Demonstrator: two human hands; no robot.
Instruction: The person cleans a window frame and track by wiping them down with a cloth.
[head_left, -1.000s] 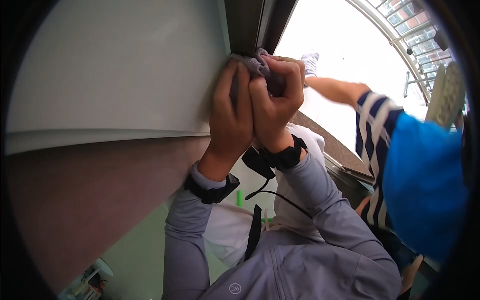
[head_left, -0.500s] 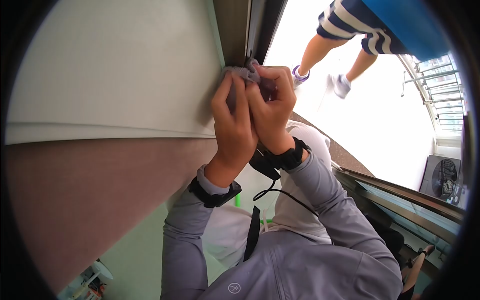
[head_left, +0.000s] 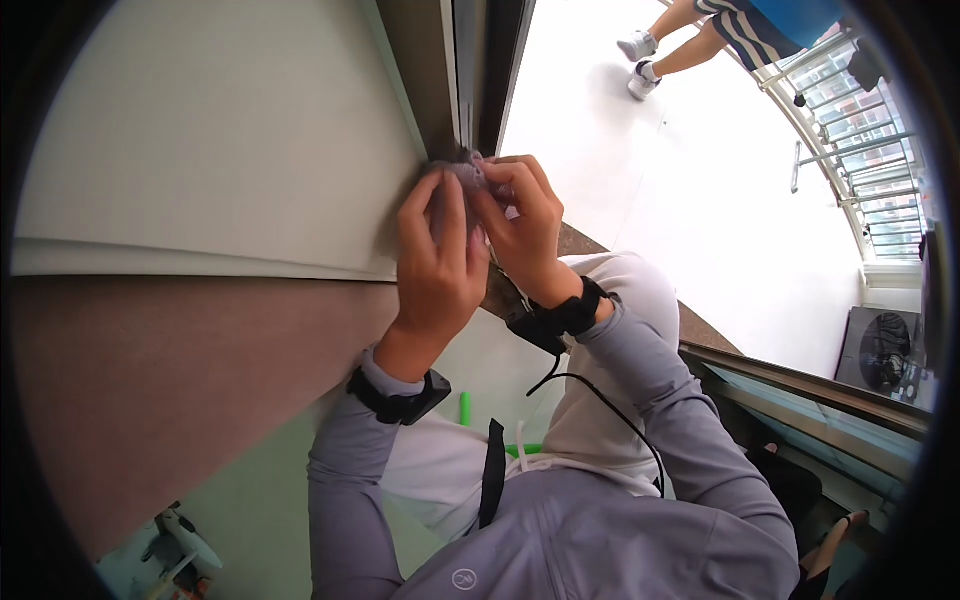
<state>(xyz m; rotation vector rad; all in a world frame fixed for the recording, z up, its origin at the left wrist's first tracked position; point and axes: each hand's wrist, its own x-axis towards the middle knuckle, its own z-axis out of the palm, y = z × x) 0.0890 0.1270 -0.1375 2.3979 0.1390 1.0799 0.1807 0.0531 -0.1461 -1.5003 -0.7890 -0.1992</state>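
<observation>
My left hand [head_left: 437,265] and my right hand [head_left: 527,225] are side by side, both closed on a greyish-purple cloth [head_left: 462,178]. The cloth is bunched between my fingers, and part of it is hidden behind them. It lies at the near end of a dark metal sliding-door track [head_left: 466,75], beside the pale panel's edge. My left fingers hold its left side, while my right thumb and fingers pinch its right side. Black straps with small boxes sit around both wrists.
A large pale panel [head_left: 210,130] fills the left, above a brownish surface [head_left: 200,370]. Right of the track is a bright white floor [head_left: 620,180], where a person in striped shorts [head_left: 745,35] stands. A black cable [head_left: 600,385] hangs by my right forearm. A fan unit [head_left: 885,350] stands far right.
Both hands and the cloth have shifted slightly left in view, and the hands are a little further apart. The other person has moved further away, toward the top.
</observation>
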